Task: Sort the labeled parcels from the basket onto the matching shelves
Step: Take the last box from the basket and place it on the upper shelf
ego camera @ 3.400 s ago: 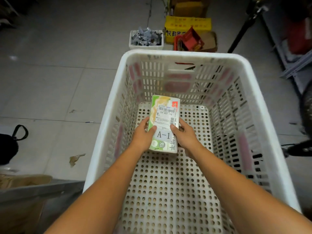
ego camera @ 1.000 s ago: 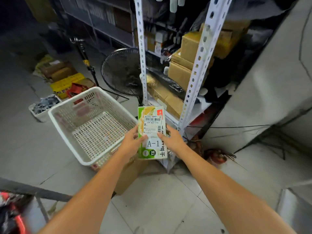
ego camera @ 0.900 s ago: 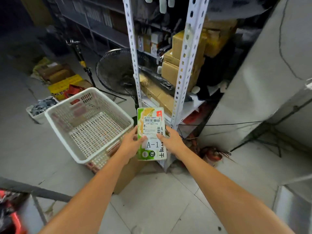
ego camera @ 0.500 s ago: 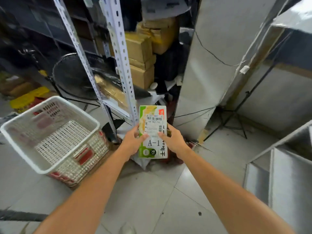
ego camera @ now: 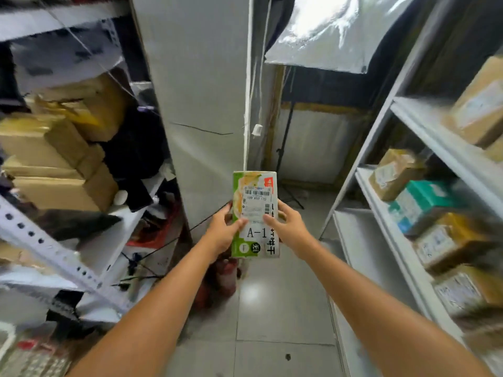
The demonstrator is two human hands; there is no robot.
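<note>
Head view: a green parcel (ego camera: 255, 213) labelled A-1 is held upright in mid-air, over the floor and not yet on any shelf. The left hand (ego camera: 221, 232) and right hand (ego camera: 291, 229) each close their grip on one side edge, thumbs pinching the front. Right of the parcel, white shelves (ego camera: 362, 254) carry brown boxes (ego camera: 396, 172); any shelf labels are too blurred to read. Low and left of the parcel, a blurred lattice corner, probably the basket (ego camera: 32, 361), hides its contents, so what remains is unclear.
</note>
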